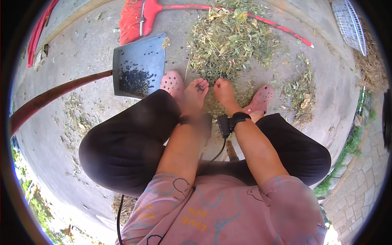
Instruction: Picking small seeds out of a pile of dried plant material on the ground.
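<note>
My left hand (197,92) is turned palm up, with several small black beans (199,88) in its curled fingers. Beside it, my right hand (225,92) reaches down with bent fingers at the near edge of a heap of dried stalks and leaves (229,39). Its fingertips are close to dark beans on the ground; whether it grips any is hidden. A blue-grey dustpan (157,49) lies to the left, many black beans gathered at its near left side and a few scattered on its floor.
A red broom (147,18) lies beyond the dustpan, its handle (275,26) running behind the heap. Pink clogs (173,82) flank my hands. More plant litter (301,92) lies on the concrete at right. A white plastic basket (349,26) stands far right.
</note>
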Demonstrator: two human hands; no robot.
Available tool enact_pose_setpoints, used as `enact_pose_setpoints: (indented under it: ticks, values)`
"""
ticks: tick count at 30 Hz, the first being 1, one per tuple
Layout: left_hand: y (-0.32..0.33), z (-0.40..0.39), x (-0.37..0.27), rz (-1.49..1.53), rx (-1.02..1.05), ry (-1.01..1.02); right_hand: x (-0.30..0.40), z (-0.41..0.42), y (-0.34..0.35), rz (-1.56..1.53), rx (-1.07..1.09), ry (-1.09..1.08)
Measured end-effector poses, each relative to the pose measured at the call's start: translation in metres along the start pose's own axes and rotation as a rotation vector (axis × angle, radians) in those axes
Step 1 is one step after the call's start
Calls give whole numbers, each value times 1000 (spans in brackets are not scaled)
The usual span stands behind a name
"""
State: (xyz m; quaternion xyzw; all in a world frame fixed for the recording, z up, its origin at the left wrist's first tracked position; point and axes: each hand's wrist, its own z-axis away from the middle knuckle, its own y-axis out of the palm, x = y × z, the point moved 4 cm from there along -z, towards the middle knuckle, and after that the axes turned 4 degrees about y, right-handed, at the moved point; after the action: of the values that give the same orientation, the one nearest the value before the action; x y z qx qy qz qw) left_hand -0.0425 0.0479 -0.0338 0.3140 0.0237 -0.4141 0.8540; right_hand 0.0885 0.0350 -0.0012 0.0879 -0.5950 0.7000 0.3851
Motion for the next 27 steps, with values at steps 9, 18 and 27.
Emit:
enact_pose_setpoints:
  ticks: [9, 18, 27]
  values:
    - [17, -2, 5, 76, 20, -14, -44, -10, 1, -480, 129, 399]
    - [14, -2, -2, 91, 7, 28, -4, 6, 6, 110, 19, -41]
    - [13, 1, -1, 95, -13, 29, -5, 8, 7, 233, -5, -47]
